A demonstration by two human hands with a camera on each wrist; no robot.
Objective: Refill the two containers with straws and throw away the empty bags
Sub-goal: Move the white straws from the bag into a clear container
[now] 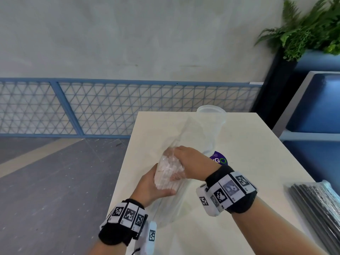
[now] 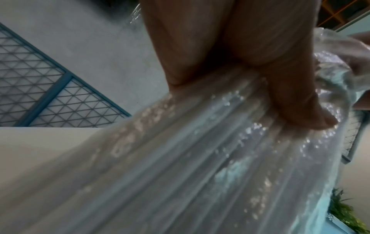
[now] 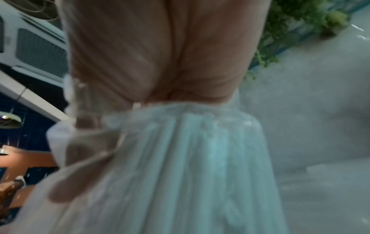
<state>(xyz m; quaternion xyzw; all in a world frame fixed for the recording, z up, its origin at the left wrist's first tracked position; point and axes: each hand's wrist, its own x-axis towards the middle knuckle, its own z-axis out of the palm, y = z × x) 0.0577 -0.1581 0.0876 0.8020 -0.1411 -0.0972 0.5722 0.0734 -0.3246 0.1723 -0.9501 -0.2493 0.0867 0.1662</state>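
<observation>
Surface: cream table (image 1: 248,144), matte, standing against a pale grey wall (image 1: 128,34). Blue wire-mesh railing (image 1: 110,107) runs along the wall's base; grey floor (image 1: 46,181) to the left with a tan stripe. Potted fern (image 1: 309,28) at upper right above blue shelving (image 1: 316,103).

On the table: one clear empty container (image 1: 211,124) upright near the far edge, beside a round purple sticker (image 1: 219,159). A pack of black straws (image 1: 316,208) lies at the right edge, well apart from the hands.

Bag of clear straws (image 1: 170,173) held upright over the table's left side. Left hand (image 1: 150,186) is wrapped around its middle from below; right hand (image 1: 191,161) is curled over its upper end. Both wrist views are blurred, showing fingers (image 2: 312,110) pressed onto crinkled film.
</observation>
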